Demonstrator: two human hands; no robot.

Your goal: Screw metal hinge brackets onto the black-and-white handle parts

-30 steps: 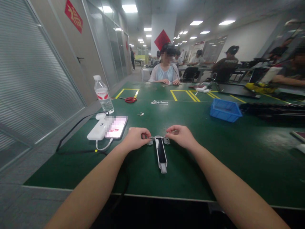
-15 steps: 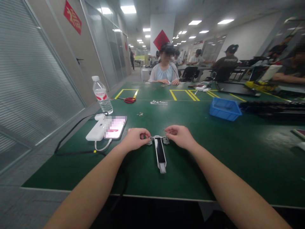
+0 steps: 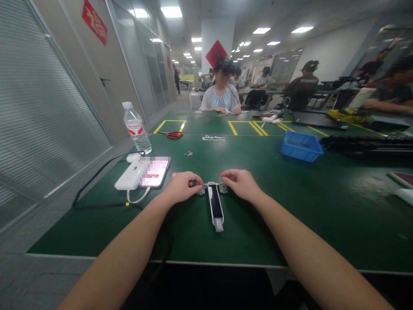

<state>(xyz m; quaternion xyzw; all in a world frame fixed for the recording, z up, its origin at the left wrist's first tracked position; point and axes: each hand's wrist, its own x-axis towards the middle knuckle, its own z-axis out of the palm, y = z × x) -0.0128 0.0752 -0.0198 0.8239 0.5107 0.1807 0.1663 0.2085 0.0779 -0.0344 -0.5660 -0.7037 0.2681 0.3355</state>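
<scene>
A slim white-edged strip with a black face (image 3: 215, 204) lies lengthwise on the green table, a pale tab at its near end. Silvery metal brackets flank its far end, a left bracket (image 3: 201, 191) and a right bracket (image 3: 223, 188). My left hand (image 3: 182, 187) is closed, thumb and fingertips pinched at the left bracket. On the other side, my right hand (image 3: 242, 183) has curled fingers and its thumb at the right bracket. The fingertips partly hide where they meet the metal.
Left of my hands lie a phone (image 3: 156, 172) and a white power bank (image 3: 127, 174) with a cable. A water bottle (image 3: 137, 129) stands behind them. Farther off are red-handled scissors (image 3: 174, 134), small metal rings (image 3: 188, 153), white parts (image 3: 213, 137) and a blue bin (image 3: 301, 146). A person (image 3: 221, 94) sits opposite.
The view has shifted slightly, moving the scene a little to the left. Both hands stay at the brackets, with hardly any visible movement.
</scene>
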